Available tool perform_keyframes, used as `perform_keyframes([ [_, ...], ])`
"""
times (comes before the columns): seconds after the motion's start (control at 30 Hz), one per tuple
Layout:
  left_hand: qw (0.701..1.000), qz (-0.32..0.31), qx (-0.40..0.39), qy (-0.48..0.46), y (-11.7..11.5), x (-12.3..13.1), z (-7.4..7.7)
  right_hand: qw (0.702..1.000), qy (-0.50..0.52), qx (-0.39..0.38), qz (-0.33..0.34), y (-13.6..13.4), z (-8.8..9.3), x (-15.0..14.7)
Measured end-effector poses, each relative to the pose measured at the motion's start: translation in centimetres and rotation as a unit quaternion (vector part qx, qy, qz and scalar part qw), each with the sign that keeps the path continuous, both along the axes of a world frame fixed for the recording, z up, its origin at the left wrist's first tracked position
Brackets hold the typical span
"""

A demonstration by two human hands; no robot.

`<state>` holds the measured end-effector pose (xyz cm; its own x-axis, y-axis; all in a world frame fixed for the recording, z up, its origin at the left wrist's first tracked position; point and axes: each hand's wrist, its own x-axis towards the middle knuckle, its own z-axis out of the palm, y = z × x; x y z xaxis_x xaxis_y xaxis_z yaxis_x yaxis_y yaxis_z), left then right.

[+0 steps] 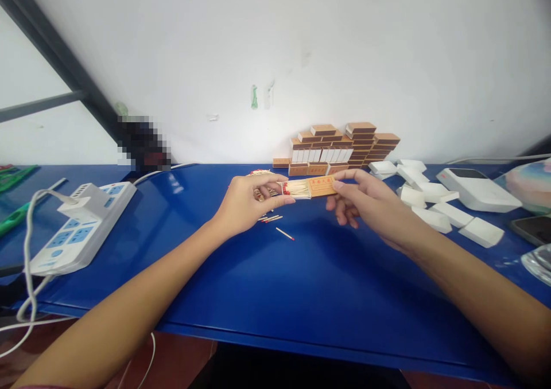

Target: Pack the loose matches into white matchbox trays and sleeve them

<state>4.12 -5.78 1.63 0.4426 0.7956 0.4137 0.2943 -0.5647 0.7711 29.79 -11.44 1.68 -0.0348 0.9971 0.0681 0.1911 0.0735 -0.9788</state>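
Observation:
Above the blue table, both my hands hold one matchbox between them. Its inner tray (300, 189), full of red-tipped matches, sticks out to the left of the orange-brown sleeve (322, 186). My left hand (253, 202) pinches the left end of the tray between thumb and fingers. On the other side, my right hand (359, 197) grips the right end of the sleeve with thumb and forefinger, its other fingers curled below. Behind my left hand lies a pile of matches (260, 172), partly hidden. A single loose match (284, 234) lies on the table in front, with a few more near my left hand.
Stacked matchboxes (321, 152) stand against the wall. Several white empty-looking trays (434, 193) lie at the right, beside a white device (478, 189). A white power strip (88, 222) with cables sits at the left. The blue table's (275, 297) front edge runs below my arms.

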Motion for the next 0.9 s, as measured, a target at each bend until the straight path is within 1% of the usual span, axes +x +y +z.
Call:
perform_keyframes([
  [0.07,1.000,0.004,-0.013,-0.012,-0.1,0.1,0.1,0.999,-0.012,0.038,-0.002,-0.1,-0.1,-0.2],
  [0.13,0.999,0.009,-0.028,-0.027,-0.1,0.1,0.2,0.997,-0.044,0.065,0.024,-0.3,-0.1,-0.4],
  [0.2,0.998,0.012,-0.038,-0.042,-0.1,0.1,0.2,0.994,-0.067,0.075,0.050,-0.6,-0.1,-0.7],
  [0.27,0.998,0.009,-0.036,-0.049,-0.1,0.1,0.1,0.993,-0.067,0.077,0.065,-0.9,-0.1,-1.1],
  [0.4,0.999,-0.005,-0.020,-0.034,-0.4,0.2,-0.3,0.992,-0.042,0.055,0.103,-1.5,-0.3,-1.9],
  [0.53,0.999,-0.011,-0.010,-0.043,-0.9,0.4,-0.3,0.989,-0.030,0.016,0.144,-2.2,-0.6,-2.5],
  [0.67,0.998,-0.038,0.008,-0.038,-1.5,0.8,-0.5,0.982,-0.035,0.002,0.184,-3.2,-0.4,-3.1],
  [0.77,0.997,-0.063,0.021,-0.032,-1.8,1.1,-1.1,0.981,-0.051,0.007,0.187,-3.7,-0.2,-3.6],
  [0.9,0.996,-0.080,0.033,-0.027,-1.8,1.1,-1.8,0.983,-0.046,0.004,0.177,-3.8,-0.6,-3.7],
])
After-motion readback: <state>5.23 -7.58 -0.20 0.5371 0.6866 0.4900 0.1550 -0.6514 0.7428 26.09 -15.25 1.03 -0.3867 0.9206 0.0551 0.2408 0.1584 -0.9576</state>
